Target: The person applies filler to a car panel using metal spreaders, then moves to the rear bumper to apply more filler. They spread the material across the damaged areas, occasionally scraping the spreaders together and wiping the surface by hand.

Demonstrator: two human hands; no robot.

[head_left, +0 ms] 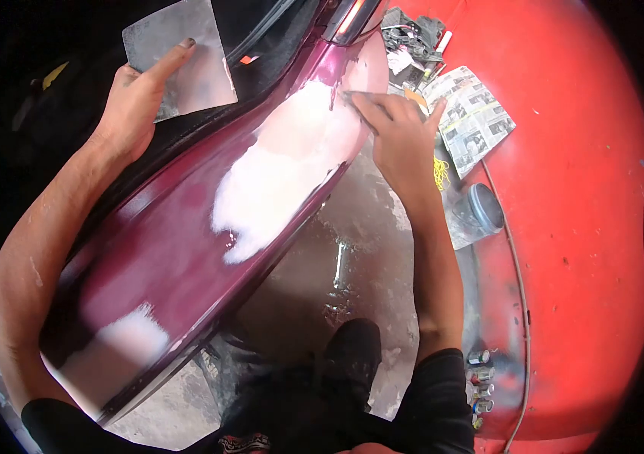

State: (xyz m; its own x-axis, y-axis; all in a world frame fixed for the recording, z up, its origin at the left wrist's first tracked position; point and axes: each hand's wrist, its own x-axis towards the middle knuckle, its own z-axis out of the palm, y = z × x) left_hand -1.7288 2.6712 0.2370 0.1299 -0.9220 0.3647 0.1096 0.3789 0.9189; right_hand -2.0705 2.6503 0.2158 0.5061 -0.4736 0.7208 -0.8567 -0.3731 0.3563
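1. Red paint covers the broad curved surface that fills the right side of the view. It is lit brightly, and the edges of the scene fall off into dark.
2. Grey, stained concrete floor shows between that red surface and the person's dark-clothed legs.
3. On the red surface lie a folded newspaper and a grey round tin just below it. A thin cable runs downward, and a cluster of small metal cylinders sits near its lower end.
4. The maroon panel runs diagonally from the lower left up to a lamp at the top. It is glossy and lies right in front of the person.
5. A large irregular patch of white filler covers the panel's upper middle, matte against the shine. A smaller pale patch sits near the lower end.
6. The left hand grips a dull, smeared metal sheet, with the thumb laid across its face, up and away from the panel.
7. The right hand has its fingers bent close together, their tips pressed on the panel at the filler's upper edge. Whether they pinch a tool cannot be told.
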